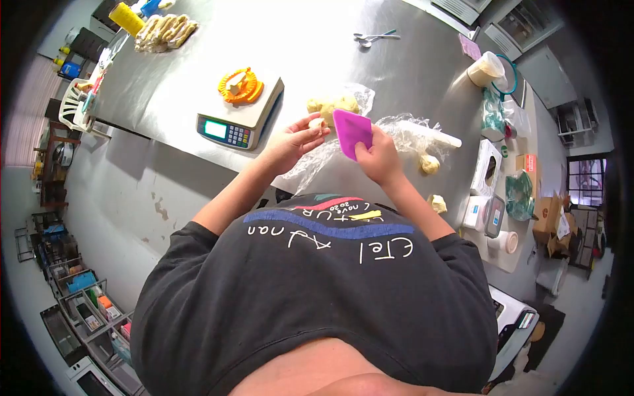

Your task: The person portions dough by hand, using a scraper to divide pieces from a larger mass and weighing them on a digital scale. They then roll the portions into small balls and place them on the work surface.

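"Head view: what do the hands hold?"

"I see the left hand [290, 145] pinching a small dough piece [317, 123] at its fingertips; the right hand [383, 155] grips a purple scraper [351, 132] by one edge, just beside it."

"How would it handle?"

"Soft and light, I'd judge, maybe sticky: cradle its sides gently. The larger dough lump [323, 105] lies just beyond, near clear plastic [364, 96]."
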`<state>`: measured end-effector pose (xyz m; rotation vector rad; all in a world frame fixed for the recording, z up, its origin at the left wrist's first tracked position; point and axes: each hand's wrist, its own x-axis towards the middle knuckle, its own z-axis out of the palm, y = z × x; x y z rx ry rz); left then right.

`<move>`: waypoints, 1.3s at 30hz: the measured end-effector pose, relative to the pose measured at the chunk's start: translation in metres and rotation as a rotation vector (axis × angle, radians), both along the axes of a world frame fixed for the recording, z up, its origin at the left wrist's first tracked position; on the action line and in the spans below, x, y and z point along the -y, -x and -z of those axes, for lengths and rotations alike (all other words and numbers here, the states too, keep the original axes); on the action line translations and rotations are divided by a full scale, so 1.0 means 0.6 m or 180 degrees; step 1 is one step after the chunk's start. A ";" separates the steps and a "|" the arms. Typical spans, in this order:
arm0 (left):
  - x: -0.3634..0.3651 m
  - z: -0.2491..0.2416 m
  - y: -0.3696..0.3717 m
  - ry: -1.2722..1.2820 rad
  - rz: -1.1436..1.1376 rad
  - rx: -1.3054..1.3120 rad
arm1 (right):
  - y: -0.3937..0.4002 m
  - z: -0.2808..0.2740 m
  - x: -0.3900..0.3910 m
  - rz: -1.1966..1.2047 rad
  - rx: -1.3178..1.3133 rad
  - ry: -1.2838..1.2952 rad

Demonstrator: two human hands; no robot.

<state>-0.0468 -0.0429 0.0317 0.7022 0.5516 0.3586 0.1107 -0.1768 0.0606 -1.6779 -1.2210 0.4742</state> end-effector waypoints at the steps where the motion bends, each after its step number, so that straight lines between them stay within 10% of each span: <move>1: 0.003 -0.003 0.000 -0.0006 -0.0013 0.0002 | 0.007 0.001 -0.003 -0.0013 0.0002 -0.0006; 22: -0.040 -0.009 0.022 -0.1963 -0.0646 -0.0503 | 0.122 0.009 -0.126 0.0480 0.1276 -0.1108; 39: -0.149 0.032 0.063 -0.3979 0.0463 -0.1289 | 0.159 0.017 -0.182 0.0736 0.0472 0.0642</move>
